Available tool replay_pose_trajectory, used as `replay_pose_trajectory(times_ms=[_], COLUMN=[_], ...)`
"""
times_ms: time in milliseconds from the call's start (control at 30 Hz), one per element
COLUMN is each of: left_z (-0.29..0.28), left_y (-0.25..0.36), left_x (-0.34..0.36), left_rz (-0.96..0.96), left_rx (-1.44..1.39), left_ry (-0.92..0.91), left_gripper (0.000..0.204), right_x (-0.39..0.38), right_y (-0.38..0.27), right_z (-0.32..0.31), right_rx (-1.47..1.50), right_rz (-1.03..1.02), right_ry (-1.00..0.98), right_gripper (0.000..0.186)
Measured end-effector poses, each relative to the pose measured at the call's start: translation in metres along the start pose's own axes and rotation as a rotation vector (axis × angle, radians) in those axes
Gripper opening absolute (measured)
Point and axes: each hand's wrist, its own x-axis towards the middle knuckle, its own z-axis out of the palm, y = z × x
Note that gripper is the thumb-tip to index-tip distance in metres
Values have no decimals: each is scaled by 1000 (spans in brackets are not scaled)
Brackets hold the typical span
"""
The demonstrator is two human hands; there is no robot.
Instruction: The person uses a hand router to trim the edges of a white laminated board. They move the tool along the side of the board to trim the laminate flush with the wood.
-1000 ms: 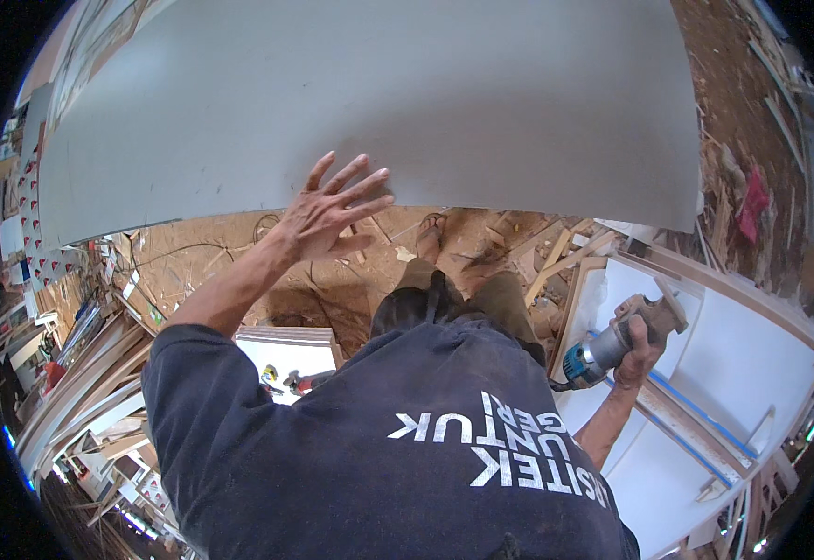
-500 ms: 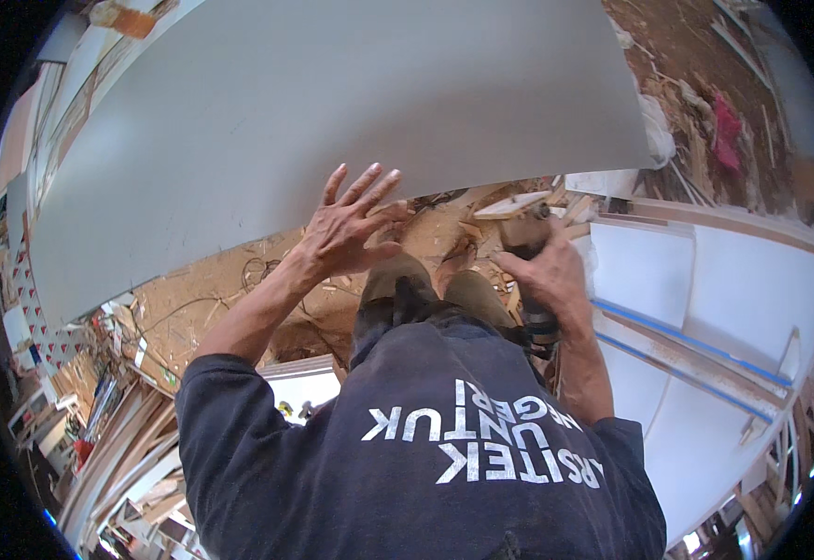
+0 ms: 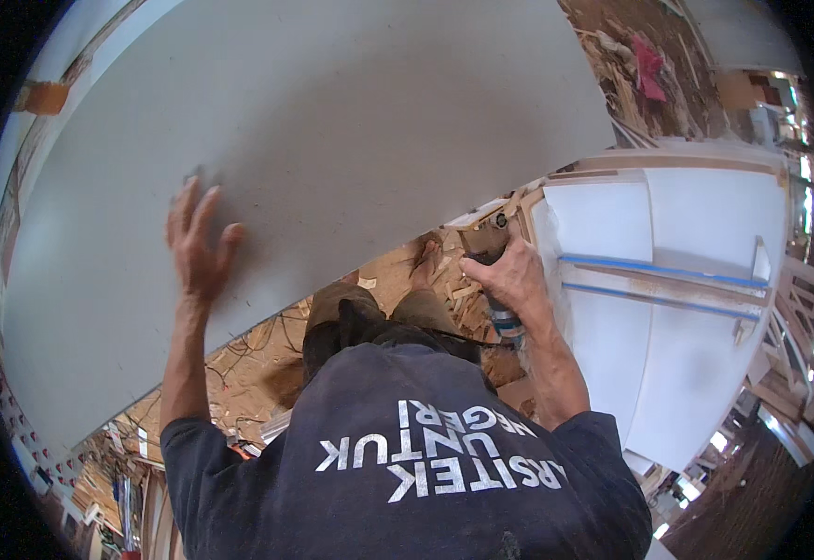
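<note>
A large grey panel stretches across in front of me. Over its left part is my left hand, open with fingers spread; whether it presses on the surface I cannot tell. My right hand is wrapped round a handheld power tool near the panel's right front edge. The tool has a dark body with a blue band and a flat, wood-coloured plate at its front. Its exact kind and its working end are not clear to me.
White panels with blue-edged strips lie on my right. Wood scraps and shavings cover the floor, with dark cables at left. An orange-brown block sits at far left; a pink scrap lies at far right.
My left hand has moved left and farther over the grey panel. My right hand, with the tool, appears slightly left of before. The whole view has turned and shifted.
</note>
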Motion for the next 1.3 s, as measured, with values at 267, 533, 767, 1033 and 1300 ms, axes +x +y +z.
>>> replay_pose_trajectory(times_ms=[267,533,767,1033,1300], left_z=[-45,-48,-42,-44,-44], left_y=[-140,-146,-156,-145,-147], left_x=[-67,-81,-81,-73,-69], left_rz=[-323,-349,-341,-397,-409], left_rx=[170,169,154,151,150], left_ry=[65,86,70,64,60], left_gripper=[62,72,76,83,87], right_x=[-15,-37,-53,-81,-111], right_y=[-26,-58,-70,-111,-152], right_z=[18,40,73,99,145], right_rx=[31,100,94,129,145], right_rz=[66,-28,-57,-36,-39], right_ry=[-67,-42,-49,-136,-181], right_gripper=[96,89,95,100,102])
